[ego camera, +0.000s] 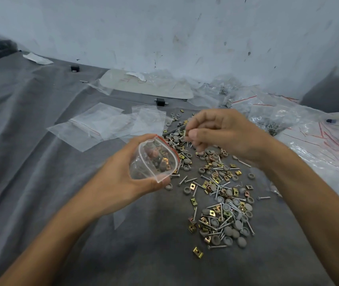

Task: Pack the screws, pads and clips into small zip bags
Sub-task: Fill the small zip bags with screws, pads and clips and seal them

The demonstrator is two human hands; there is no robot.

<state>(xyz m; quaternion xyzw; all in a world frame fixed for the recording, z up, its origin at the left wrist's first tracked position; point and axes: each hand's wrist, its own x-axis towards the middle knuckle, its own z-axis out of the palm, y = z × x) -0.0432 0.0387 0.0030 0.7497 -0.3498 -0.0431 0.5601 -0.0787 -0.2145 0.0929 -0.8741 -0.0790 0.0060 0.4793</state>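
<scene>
Left of the frame's middle, the left hand [121,180] grips a small zip bag [154,162], fingers and thumb curled round its sides so that the red-striped mouth bows open toward the camera; some metal and grey pieces already lie inside it; just to the upper right of the bag's mouth, the right hand [222,133] hovers with thumb and forefinger pressed together on a small yellowish piece [185,133], too blurred to name with certainty, the other fingers curled loosely behind; under and below that hand, from the middle down toward the lower right, a loose heap lies on the grey cloth [40,162]: silver screws [217,246], round grey pads [242,242] and brass-coloured clips [198,252], mixed and touching one another, with a few strays apart at the edges; above the held bag, left of centre, several empty zip bags [102,122] lie flat and overlapping; at the upper right, larger clear plastic bags [274,118] with red lines hold more hardware; two small black blocks [160,101] sit on the cloth farther back, well apart from each other; a scuffed pale wall [164,27] fills the top.
</scene>
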